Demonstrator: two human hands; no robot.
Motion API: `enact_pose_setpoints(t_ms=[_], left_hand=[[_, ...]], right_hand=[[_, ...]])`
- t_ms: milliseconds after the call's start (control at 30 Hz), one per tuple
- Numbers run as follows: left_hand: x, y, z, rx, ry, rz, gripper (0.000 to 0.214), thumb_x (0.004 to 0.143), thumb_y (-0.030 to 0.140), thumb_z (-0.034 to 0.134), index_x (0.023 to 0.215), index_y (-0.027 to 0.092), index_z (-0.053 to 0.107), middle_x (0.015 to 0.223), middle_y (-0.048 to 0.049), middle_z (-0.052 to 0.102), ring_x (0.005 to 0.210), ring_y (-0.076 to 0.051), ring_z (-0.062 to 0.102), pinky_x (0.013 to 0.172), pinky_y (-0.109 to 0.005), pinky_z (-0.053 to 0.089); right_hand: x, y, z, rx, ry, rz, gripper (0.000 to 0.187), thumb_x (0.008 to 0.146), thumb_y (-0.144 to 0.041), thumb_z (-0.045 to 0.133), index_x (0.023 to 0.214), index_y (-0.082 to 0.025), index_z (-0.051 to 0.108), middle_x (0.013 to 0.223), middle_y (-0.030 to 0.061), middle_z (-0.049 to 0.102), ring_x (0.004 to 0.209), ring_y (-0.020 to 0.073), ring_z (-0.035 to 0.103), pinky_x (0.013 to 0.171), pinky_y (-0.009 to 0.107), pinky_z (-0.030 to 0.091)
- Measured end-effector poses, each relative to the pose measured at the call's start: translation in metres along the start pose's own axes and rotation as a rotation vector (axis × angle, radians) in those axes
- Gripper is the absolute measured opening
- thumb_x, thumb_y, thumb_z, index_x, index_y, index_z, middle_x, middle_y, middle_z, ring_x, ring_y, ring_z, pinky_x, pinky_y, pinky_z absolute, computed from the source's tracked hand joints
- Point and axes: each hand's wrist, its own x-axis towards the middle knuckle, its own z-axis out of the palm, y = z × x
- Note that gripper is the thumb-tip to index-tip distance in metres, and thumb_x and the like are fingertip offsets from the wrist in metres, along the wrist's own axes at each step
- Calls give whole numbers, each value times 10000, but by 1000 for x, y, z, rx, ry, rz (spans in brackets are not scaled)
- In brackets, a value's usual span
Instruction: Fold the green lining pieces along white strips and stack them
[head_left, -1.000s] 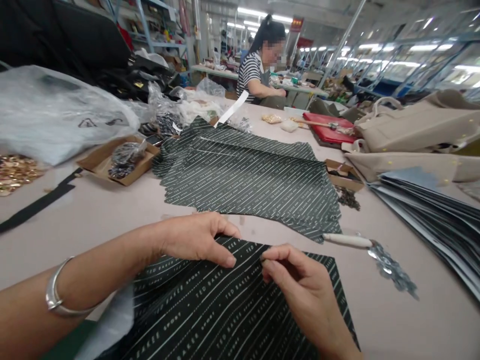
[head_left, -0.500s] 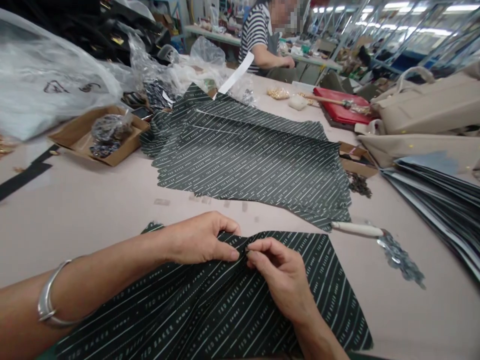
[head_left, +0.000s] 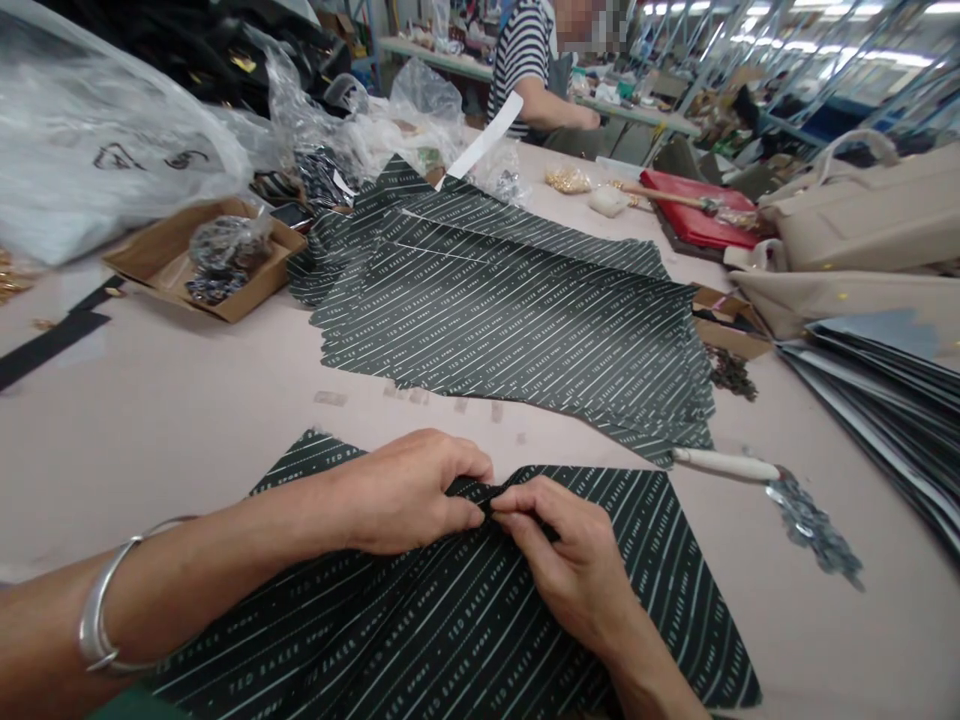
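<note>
A dark green striped fabric piece printed with white lettering lies on the table in front of me. My left hand pinches its far edge, fingers curled over the cloth. My right hand pinches the same edge right beside it, thumb and fingertips pressed together, so the two hands nearly touch. A silver bangle circles my left wrist. Beyond my hands lies a stack of the same striped fabric pieces.
A white-handled tool lies right of the stack beside small metal parts. Cardboard trays, plastic bags, beige bags, dark sheets and a red box ring the table. A person in a striped shirt works at the far side.
My hands have come together on the fabric's far edge, from a gap to almost touching. The piece has slid further onto the table, and my view has tipped downward.
</note>
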Motion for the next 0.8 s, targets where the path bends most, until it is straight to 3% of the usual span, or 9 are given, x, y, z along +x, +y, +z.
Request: enact_pose_setpoints(t_ms=[100, 200, 267, 367, 433, 600, 800], left_hand=[[-2, 5, 6, 147, 84, 69, 13, 884, 224, 646, 896, 221, 640, 839, 53, 650, 813, -150, 590, 702, -266, 355], [-5, 8, 13, 313, 154, 188, 48, 904, 182, 653, 893, 210, 614, 867, 43, 634, 801, -150, 598, 697, -273, 363], [-8, 9, 17, 435, 200, 264, 60, 913, 177, 649, 927, 220, 609, 856, 43, 611, 736, -148, 587, 630, -279, 342], [-12, 7, 24, 620, 290, 337, 71, 951, 182, 589, 982, 243, 610, 806, 38, 565, 612, -159, 534, 527, -306, 268], [-13, 7, 28, 681, 367, 386, 100, 980, 189, 531, 931, 240, 602, 766, 32, 519, 566, -162, 487, 501, -319, 239], [-11, 10, 37, 666, 513, 532, 217, 1032, 186, 418, 893, 227, 580, 742, 29, 456, 569, -147, 428, 510, -319, 250], [-2, 18, 43, 723, 629, 682, 197, 1023, 144, 433, 947, 187, 609, 710, 21, 479, 602, -170, 390, 578, -352, 252]], right_hand=[[-1, 4, -2, -30, 30, -46, 125, 954, -138, 583, 980, -227, 667, 862, 12, 689, 770, 150, 659, 707, 267, 519], [-2, 9, -7, -101, 69, -89, 304, 939, -132, 592, 1234, -204, 579, 1233, 108, 638, 801, 143, 651, 762, 295, 547], [-2, 9, -11, -134, -5, -132, 376, 953, -142, 577, 1320, -199, 528, 1341, 137, 580, 861, 151, 653, 812, 311, 551], [-4, 7, -16, -156, -81, -184, 171, 980, -150, 550, 1133, -201, 608, 1033, 68, 665, 908, 174, 642, 801, 303, 534], [-8, 5, -15, -195, -19, -205, 99, 988, -142, 539, 1016, -198, 616, 881, 35, 646, 839, 166, 629, 742, 288, 516], [-24, 0, -12, -332, 209, -309, 114, 963, -82, 544, 990, -176, 601, 808, 34, 649, 746, 159, 597, 689, 282, 488], [-35, -3, -17, -472, 336, -358, 105, 942, -64, 556, 972, -154, 600, 756, 48, 640, 687, 170, 562, 628, 290, 453]])
